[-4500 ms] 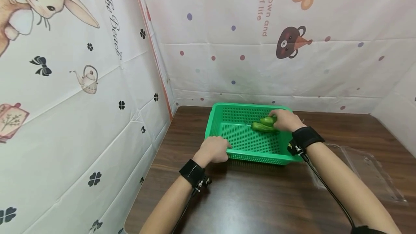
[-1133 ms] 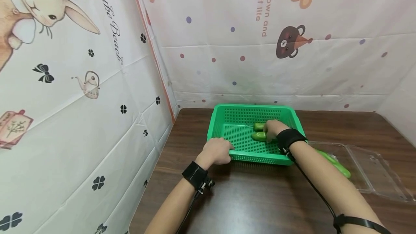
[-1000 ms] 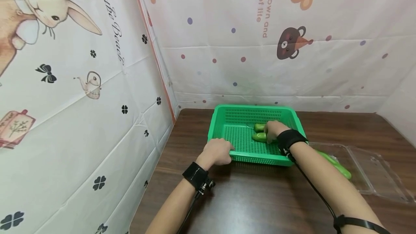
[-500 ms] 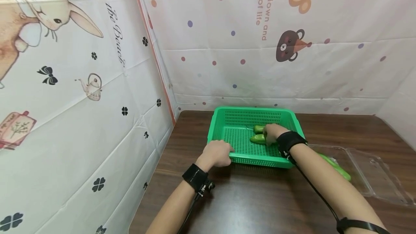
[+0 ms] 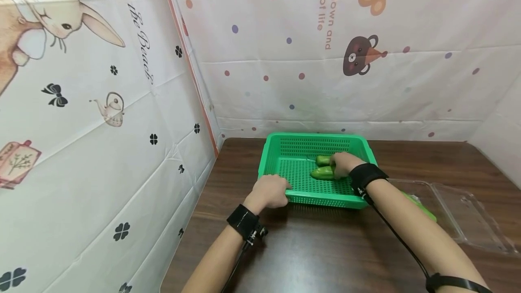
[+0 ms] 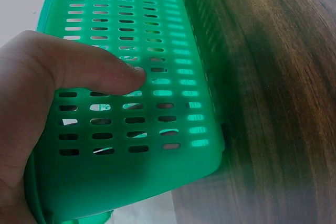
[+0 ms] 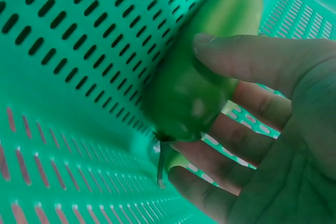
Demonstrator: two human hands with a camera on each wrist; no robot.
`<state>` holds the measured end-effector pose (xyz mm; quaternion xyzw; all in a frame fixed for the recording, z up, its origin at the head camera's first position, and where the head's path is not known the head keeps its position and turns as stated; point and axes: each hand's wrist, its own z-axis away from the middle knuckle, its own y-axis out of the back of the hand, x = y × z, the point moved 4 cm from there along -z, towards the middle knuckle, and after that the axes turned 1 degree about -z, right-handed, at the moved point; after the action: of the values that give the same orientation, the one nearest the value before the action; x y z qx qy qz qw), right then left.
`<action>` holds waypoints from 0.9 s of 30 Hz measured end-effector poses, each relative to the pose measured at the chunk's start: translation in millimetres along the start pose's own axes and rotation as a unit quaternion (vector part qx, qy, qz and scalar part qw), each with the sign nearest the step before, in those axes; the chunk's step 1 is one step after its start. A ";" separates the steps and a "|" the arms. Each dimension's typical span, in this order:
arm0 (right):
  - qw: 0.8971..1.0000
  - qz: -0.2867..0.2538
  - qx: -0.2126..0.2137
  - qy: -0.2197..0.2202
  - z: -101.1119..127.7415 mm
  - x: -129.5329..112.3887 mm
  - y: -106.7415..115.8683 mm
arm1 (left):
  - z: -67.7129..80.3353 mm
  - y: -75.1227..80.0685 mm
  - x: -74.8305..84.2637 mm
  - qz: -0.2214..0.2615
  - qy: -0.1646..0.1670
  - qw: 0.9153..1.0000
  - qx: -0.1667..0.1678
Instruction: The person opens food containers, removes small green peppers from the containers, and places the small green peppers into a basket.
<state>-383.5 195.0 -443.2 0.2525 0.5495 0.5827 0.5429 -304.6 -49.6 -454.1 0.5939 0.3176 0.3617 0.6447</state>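
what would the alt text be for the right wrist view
A right hand curls its thumb and fingers round a glossy green pepper lying on the slotted floor of a green plastic basket. A second green vegetable shows only partly behind the fingers.

Both forearms reach forward, each with a black wrist strap. The left hand (image 5: pixel 269 192) is curled, thumb (image 6: pixel 100 72) pressed flat. Ahead and to its right, the right hand (image 5: pixel 343 164) cups loosely, fingers (image 7: pixel 247 140) bent.
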 end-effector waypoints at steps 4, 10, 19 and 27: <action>1.000 0.004 0.001 0.004 3.5 0.3 5.3 | -0.3 0.7 0.4 0.004 -0.001 1.000 0.001; 1.000 0.004 0.004 0.003 8.5 3.2 13.9 | 1.2 3.3 0.2 0.005 0.000 1.000 -0.005; 1.000 -0.007 0.003 0.021 21.5 -2.5 30.2 | 2.8 6.2 0.6 0.005 -0.001 1.000 -0.008; 0.999 -0.005 0.024 0.031 31.9 -5.2 43.0 | 2.4 4.7 1.3 0.003 0.001 1.000 -0.005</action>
<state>-368.9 210.3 -393.7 0.2446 0.5814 0.5738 0.5223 -302.3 -49.6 -449.2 0.5911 0.3145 0.3653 0.6467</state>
